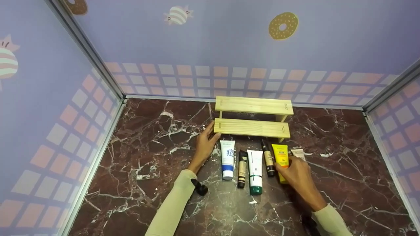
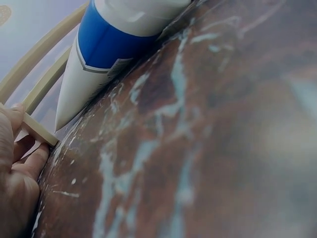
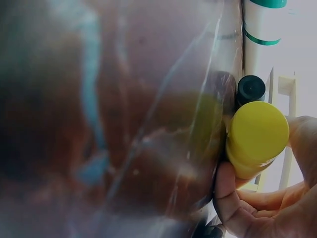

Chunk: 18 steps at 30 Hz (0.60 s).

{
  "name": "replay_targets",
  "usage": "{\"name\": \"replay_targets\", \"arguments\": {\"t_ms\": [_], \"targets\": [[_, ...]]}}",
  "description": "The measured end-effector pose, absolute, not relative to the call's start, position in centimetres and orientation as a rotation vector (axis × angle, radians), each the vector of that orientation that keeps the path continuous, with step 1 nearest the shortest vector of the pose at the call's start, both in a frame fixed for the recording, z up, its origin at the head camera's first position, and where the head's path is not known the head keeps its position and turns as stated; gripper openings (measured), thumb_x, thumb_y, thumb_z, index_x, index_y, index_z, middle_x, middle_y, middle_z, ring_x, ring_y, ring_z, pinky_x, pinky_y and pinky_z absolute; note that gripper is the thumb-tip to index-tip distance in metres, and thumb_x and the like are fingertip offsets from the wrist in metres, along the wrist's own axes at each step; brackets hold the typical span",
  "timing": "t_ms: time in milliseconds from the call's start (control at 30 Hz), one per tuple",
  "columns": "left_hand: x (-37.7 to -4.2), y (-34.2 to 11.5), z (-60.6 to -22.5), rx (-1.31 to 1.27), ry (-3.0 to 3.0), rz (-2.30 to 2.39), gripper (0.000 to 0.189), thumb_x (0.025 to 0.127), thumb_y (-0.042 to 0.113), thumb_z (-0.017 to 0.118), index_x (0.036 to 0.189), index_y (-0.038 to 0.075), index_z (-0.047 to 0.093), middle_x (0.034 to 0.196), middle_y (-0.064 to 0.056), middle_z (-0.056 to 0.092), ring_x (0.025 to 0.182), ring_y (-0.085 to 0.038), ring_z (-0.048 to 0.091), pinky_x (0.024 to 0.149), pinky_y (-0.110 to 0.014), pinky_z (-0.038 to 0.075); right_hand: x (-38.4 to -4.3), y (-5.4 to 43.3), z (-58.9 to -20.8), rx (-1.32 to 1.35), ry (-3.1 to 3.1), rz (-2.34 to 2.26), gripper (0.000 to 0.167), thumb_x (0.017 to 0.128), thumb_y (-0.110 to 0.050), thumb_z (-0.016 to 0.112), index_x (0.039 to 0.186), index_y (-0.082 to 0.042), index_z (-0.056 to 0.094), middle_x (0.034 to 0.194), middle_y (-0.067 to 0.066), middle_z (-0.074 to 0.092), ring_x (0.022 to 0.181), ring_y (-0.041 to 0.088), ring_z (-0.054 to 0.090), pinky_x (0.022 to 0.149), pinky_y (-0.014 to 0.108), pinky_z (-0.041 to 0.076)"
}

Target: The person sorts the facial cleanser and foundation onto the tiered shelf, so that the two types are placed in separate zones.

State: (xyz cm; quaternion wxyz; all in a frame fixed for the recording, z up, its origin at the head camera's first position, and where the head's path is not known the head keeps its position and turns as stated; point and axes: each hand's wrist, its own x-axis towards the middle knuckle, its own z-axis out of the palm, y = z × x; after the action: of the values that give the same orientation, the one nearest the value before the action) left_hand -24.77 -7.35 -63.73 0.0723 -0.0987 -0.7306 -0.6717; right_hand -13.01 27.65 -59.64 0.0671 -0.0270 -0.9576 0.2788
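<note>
A yellow, orange-printed tube (image 1: pixel 279 153) with a round cap (image 3: pixel 260 131), at five o'clock from the wooden stand (image 1: pixel 252 127), is pinched by the right hand (image 1: pixel 298 173); the stand's eight-o'clock corner is gripped by the left hand (image 1: pixel 204 144).

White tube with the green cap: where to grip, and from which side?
Probably best at the green cap, from above at the near end, pinched across its width. The white tube lies with its cap end nearest, jutting past the dark tubes on either side, so there's likely more room there; its flat end points at the wooden rack.
</note>
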Motion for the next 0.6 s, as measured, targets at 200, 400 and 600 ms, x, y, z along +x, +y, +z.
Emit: {"name": "replay_targets", "arguments": {"t_ms": [200, 400, 600], "targets": [[-24.75, -7.23, -63.76, -0.298, -2.217, -2.006, 0.063, 0.108, 0.007, 0.071, 0.164, -0.004, 0.046, 0.159, -0.027, 0.054, 0.149, -0.036, 0.054, 0.118, -0.039, 0.052, -13.03, 27.71, -59.51, -0.096, -2.888, 0.862, 0.035, 0.091, -0.025, 0.086, 0.093, 0.008, 0.072, 0.077, 0.020, 0.069, 0.066, 0.034, 0.064, 0.055, 0.044, 0.055], [-24.61, -7.22, -63.83, -0.289, -2.211, -1.999, 0.061, 0.109, 0.008, 0.070, 0.163, -0.006, 0.046, 0.158, -0.027, 0.055, 0.149, -0.035, 0.056, 0.117, -0.038, 0.053, -12.94, 27.61, -59.71, -0.072, -2.866, 0.875, 0.037, 0.088, -0.022, 0.084, 0.099, 0.011, 0.073, 0.085, 0.023, 0.073, 0.072, 0.035, 0.066, 0.063, 0.050, 0.057], [-24.48, -7.31, -63.67, -0.297, -2.197, -2.020, 0.060, 0.110, 0.010, 0.069, 0.163, -0.007, 0.046, 0.156, -0.028, 0.058, 0.148, -0.036, 0.057, 0.118, -0.039, 0.052, -12.92, 27.43, -59.60, -0.069, -2.834, 0.922, 0.040, 0.090, -0.021, 0.086, 0.109, 0.012, 0.074, 0.092, 0.025, 0.075, 0.081, 0.040, 0.068, 0.074, 0.056, 0.059]]}}
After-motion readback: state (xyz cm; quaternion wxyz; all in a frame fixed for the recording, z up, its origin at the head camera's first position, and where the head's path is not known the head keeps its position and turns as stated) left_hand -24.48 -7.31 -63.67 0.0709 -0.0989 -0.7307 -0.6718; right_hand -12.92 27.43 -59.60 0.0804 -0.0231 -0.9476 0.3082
